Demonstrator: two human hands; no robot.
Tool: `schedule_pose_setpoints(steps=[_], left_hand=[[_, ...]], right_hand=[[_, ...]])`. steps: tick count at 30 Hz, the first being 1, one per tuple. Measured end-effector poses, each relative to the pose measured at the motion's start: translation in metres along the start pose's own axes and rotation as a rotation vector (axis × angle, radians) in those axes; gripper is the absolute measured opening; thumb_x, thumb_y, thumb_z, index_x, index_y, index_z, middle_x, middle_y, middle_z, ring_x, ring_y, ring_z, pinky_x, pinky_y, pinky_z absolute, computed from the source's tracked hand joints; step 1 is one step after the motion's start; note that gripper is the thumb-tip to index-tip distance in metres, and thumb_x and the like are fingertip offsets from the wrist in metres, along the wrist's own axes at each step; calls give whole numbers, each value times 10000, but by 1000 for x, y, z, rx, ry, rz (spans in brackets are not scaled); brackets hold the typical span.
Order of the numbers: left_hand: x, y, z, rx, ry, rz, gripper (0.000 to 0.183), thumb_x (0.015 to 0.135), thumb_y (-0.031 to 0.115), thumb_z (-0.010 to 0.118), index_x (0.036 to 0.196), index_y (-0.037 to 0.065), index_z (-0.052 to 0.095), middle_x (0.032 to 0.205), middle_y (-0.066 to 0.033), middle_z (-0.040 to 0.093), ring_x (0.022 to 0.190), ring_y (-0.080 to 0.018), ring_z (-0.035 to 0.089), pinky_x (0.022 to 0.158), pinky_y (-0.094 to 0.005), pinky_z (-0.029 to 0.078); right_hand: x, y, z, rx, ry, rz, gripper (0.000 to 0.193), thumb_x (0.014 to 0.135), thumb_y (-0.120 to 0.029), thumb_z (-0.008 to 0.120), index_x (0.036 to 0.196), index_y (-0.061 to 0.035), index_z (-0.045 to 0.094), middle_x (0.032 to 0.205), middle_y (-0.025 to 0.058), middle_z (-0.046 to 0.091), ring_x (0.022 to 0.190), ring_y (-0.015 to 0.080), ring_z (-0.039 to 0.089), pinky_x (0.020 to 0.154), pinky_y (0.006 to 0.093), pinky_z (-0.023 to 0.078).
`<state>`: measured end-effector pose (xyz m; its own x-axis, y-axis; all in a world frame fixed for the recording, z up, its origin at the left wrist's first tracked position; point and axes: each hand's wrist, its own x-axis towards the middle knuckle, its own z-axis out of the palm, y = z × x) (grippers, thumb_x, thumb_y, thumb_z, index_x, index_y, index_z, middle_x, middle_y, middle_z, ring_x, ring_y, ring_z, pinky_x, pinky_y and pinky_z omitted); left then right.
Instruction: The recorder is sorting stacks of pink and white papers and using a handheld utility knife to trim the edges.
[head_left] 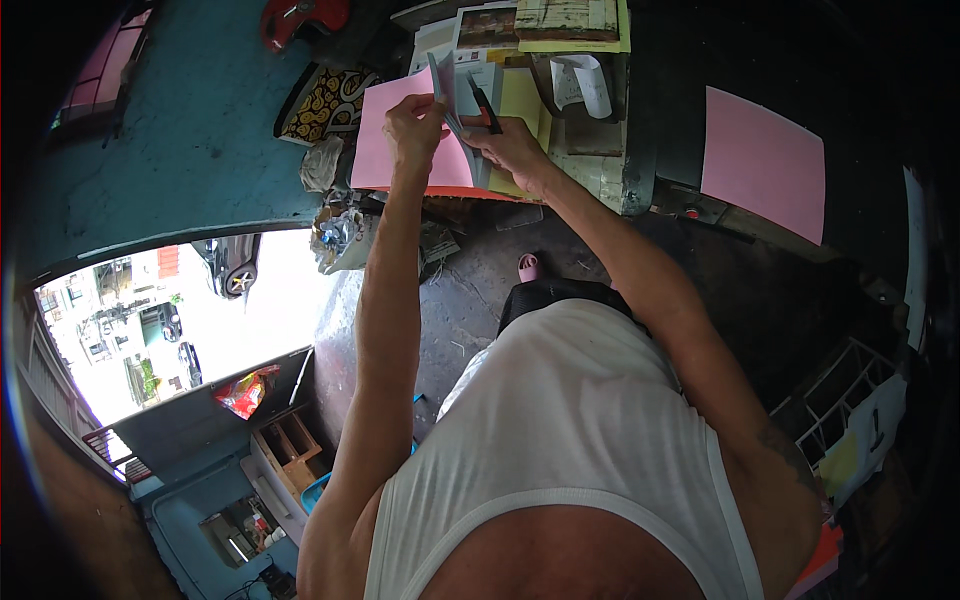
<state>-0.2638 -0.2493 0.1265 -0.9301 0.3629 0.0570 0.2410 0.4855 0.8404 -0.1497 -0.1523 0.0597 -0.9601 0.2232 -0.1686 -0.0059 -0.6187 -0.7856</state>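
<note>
My left hand (416,128) pinches a thin grey paper stack (441,84); beside it, my right hand (510,150) clasps a slim black-and-red tool (483,102).

Paper sheets (385,155) are laid on the left part of the worktable (605,175), at its near edge. On its right part a curled slip (594,92) is set; at its far side, a flat board (568,22). To its right, apart, a large sheet (765,165) is seen. To its left, plastic bags (345,240); farther left, the doorway (300,280), a car (235,262) seen outside.
</note>
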Motion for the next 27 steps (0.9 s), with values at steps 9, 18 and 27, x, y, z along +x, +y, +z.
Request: schedule_pose_setpoints(steps=[9, 18, 27], left_hand=[[-1, 3, 0, 37, -13, -30, 342, 844, 125, 710, 1106, -89, 655, 972, -185, 695, 828, -246, 709, 664, -336, 630], [-3, 8, -2, 72, -15, 3, 341, 834, 187, 729, 1063, -62, 685, 964, -167, 719, 774, -224, 710, 615, -314, 611], [0, 5, -2, 122, -49, 4, 343, 832, 175, 739, 1083, -51, 683, 993, -170, 709, 847, -247, 717, 627, -328, 616]], right_hand=[[1, 4, -5, -17, 51, 3, 294, 892, -161, 697, 1170, -67, 674, 607, -95, 415, 515, 22, 316, 489, 245, 232], [-4, 14, -2, -402, 364, -268, 287, 872, -147, 728, 1106, 4, 657, 856, 17, 658, 681, 119, 585, 646, 257, 478], [20, -2, -7, -141, 16, -98, 175, 893, -168, 711, 978, -16, 728, 680, -42, 565, 547, 32, 415, 490, 237, 310]])
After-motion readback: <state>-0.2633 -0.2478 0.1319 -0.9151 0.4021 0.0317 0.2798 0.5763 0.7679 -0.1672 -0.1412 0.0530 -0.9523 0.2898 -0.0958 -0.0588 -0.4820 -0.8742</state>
